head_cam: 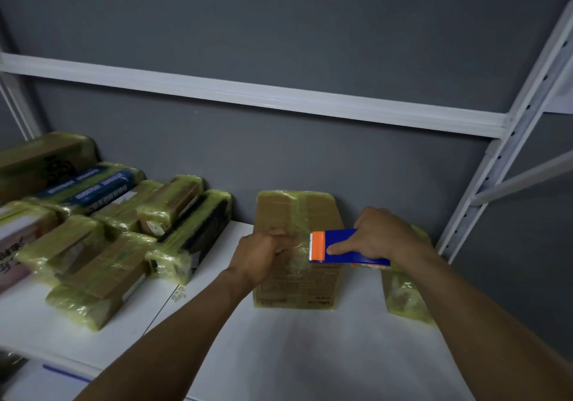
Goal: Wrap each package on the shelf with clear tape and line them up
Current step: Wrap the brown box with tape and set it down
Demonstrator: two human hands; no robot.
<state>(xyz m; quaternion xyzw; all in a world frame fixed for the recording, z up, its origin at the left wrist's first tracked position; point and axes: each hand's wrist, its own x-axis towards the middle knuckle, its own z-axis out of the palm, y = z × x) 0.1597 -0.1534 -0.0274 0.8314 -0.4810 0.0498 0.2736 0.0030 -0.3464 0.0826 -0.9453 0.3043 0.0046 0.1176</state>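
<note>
Cardboard box is being wrapped; left hand is pinching clear tape; right hand is gripping the dispenser; a clean tear is probably coming next.

Blurred print on the brown box and blue-labelled package; none legible

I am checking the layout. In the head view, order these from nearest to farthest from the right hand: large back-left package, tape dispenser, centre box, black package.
From the right hand:
1. tape dispenser, held in it.
2. centre box, just left.
3. black package, further left.
4. large back-left package, far left corner.
</note>
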